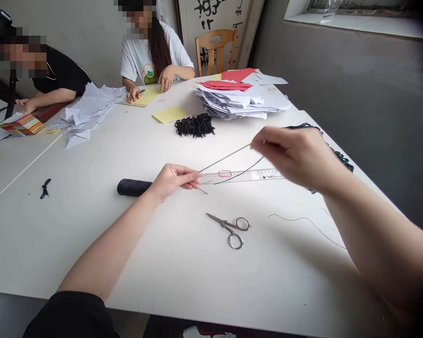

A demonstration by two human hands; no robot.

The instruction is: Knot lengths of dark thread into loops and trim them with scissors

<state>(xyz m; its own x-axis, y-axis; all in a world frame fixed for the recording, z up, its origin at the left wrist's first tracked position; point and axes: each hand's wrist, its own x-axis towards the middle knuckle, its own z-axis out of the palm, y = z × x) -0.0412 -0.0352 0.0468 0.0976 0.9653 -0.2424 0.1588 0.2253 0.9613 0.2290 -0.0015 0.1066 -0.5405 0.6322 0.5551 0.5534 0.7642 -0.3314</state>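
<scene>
A dark thin cord (pixel 225 157) runs taut between my two hands above the table. My left hand (pixel 176 180) pinches one end, and a short tail pokes out below its fingers. Higher and to the right, my right hand (pixel 294 152) is closed on the other end, with a loose length hanging from it. Under the cord lies a clear ruler (pixel 246 175) with a small red mark; my hands cover parts of it. A spool of dark thread (pixel 132 187) lies on its side by my left hand. Metal scissors (pixel 231 229) rest, blades nearly together, nearer to me.
Bundled black cord loops (pixel 195 126) lie beyond my hands, with more loops (pixel 341 162) at the right edge. A paper stack (pixel 232 103) stands at the back. A loose thread (pixel 306 219) lies at right. Two people sit across, one holding a pen (pixel 140 91).
</scene>
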